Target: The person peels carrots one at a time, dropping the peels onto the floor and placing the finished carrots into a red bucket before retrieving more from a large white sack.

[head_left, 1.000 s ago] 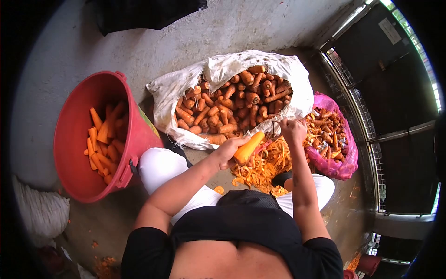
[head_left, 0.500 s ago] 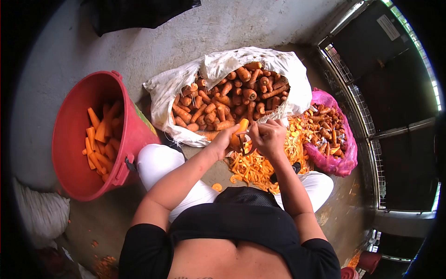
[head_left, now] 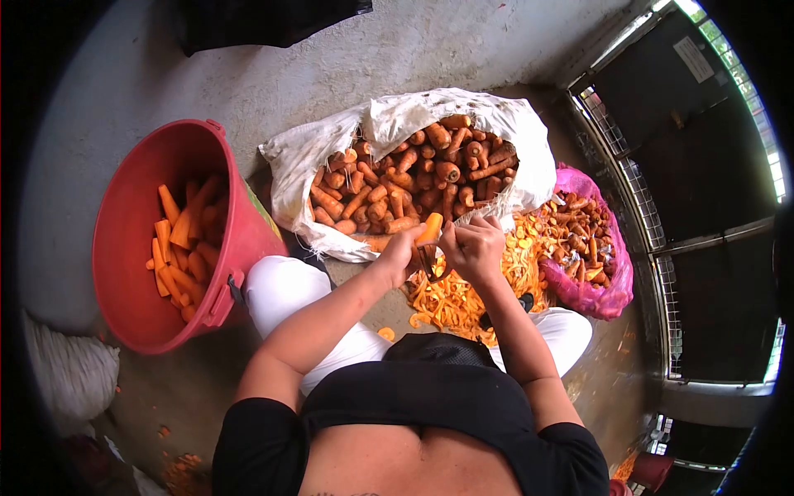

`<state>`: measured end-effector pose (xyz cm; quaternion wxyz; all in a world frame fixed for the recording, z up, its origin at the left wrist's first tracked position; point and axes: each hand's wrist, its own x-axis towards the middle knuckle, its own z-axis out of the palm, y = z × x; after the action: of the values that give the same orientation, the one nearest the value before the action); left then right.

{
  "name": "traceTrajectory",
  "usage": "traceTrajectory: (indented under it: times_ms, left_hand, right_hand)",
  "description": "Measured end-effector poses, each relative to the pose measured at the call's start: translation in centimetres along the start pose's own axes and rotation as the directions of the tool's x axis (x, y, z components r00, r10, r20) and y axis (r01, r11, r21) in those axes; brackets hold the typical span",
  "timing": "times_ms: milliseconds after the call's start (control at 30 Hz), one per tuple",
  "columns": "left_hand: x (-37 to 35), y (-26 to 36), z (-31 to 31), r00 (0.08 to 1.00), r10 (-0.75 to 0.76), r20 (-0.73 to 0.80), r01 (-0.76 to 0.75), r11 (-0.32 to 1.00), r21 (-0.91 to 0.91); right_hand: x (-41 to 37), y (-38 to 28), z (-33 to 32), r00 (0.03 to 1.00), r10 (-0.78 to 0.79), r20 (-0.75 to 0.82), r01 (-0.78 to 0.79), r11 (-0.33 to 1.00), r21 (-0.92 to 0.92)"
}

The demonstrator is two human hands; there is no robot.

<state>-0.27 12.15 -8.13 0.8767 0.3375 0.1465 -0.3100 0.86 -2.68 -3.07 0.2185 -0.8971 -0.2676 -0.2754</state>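
In front of the open sack, my left hand (head_left: 400, 256) is closed round a carrot (head_left: 432, 226), whose bright orange upper end sticks out above the fingers. My right hand (head_left: 475, 250) is closed on a peeler (head_left: 436, 266), seen as a dark curved tool against the carrot's lower part; its fine shape is hard to make out. Below both hands, a heap of orange peelings (head_left: 463, 299) covers the floor between my knees. The white sack (head_left: 318, 142) just beyond holds many unpeeled carrots (head_left: 405, 178).
At left stands a red bucket (head_left: 112, 248) with peeled carrots (head_left: 178, 256) inside. A pink bag (head_left: 616, 302) of carrot ends and scraps sits at right, near a dark gate (head_left: 711, 182). A whitish sack (head_left: 74, 368) lies lower left. The grey wall (head_left: 413, 50) closes off the back.
The peeler and my right hand have shifted slightly against the carrot. My left hand keeps its hold, and the whole view has tilted a little.
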Motion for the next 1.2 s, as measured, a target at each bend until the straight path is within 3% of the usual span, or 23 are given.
traceTrajectory:
  times_ms: [267,300,333,367,400,433,467,567,667,700,733,800,867,900,1000,1200]
  left_hand:
    - [-0.5,0.0,0.1,0.996,0.016,0.085,-0.023,0.996,0.085]
    - [-0.3,-0.2,-0.3,0.993,0.019,0.115,-0.035,0.99,0.135]
    - [-0.4,0.1,-0.3,0.989,0.02,0.146,-0.048,0.981,0.188]
    - [-0.9,0.0,-0.1,0.993,0.016,0.119,-0.042,0.976,0.212]
    - [-1.4,0.2,0.4,0.989,0.005,0.147,-0.036,0.978,0.203]
    - [-1.9,0.3,0.8,0.984,-0.01,0.175,-0.025,0.98,0.195]
    - [-2.0,0.4,1.0,0.979,-0.023,0.204,-0.015,0.983,0.185]
    - [-0.7,0.3,0.0,0.981,-0.053,0.184,0.035,0.994,0.099]
    - [1.0,0.1,-0.9,0.99,-0.063,0.128,0.059,0.998,0.033]
    - [1.4,0.0,-0.7,0.994,-0.063,0.093,0.062,0.998,0.015]
    - [1.8,-0.3,-0.7,0.996,-0.065,0.058,0.065,0.998,-0.003]
    - [2.1,-0.7,-0.8,0.994,-0.107,0.033,0.108,0.994,-0.028]
    - [1.9,-0.8,-0.7,0.989,-0.13,0.075,0.133,0.99,-0.046]
    - [1.7,-0.3,-0.8,0.979,-0.166,0.123,0.168,0.986,-0.011]
    - [0.7,-0.3,0.4,0.987,-0.158,-0.014,0.157,0.987,-0.01]
    - [0.2,-0.5,0.2,0.992,-0.125,0.025,0.126,0.991,-0.041]
  right_hand:
    - [-0.6,2.2,1.1,0.992,0.107,0.06,-0.114,0.986,0.12]
    - [-0.1,2.8,1.1,0.956,0.267,0.12,-0.27,0.963,0.012]
    - [-0.1,4.6,1.3,0.955,0.296,-0.002,-0.296,0.955,0.019]
    - [0.0,6.9,0.8,0.882,0.448,0.143,-0.441,0.894,-0.081]
    - [-0.8,9.5,1.1,0.945,0.314,0.091,-0.266,0.901,-0.343]
    - [-1.6,11.9,1.4,0.841,0.507,0.19,-0.372,0.796,-0.478]
    - [-2.4,13.1,1.1,0.866,0.491,0.097,-0.38,0.771,-0.511]
    - [-4.0,14.6,0.6,0.824,0.56,-0.09,-0.532,0.707,-0.467]
    - [-3.1,10.5,-0.8,0.7,0.714,0.009,-0.705,0.693,-0.151]
    - [-3.3,9.7,-0.8,0.722,0.688,0.072,-0.679,0.725,-0.115]
    - [-3.1,8.6,-0.6,0.855,0.516,0.064,-0.503,0.852,-0.147]
    - [-2.1,4.9,-1.3,0.958,0.286,-0.001,-0.286,0.958,0.024]
    - [-1.3,2.6,-1.8,0.987,0.147,0.071,-0.149,0.989,0.014]
    - [-0.5,1.4,-2.0,1.0,0.024,-0.017,-0.022,0.996,0.088]
    - [-0.1,1.0,-1.3,0.998,-0.069,0.008,0.068,0.996,0.058]
    - [0.3,1.0,-0.6,0.996,-0.069,0.055,0.063,0.993,0.1]
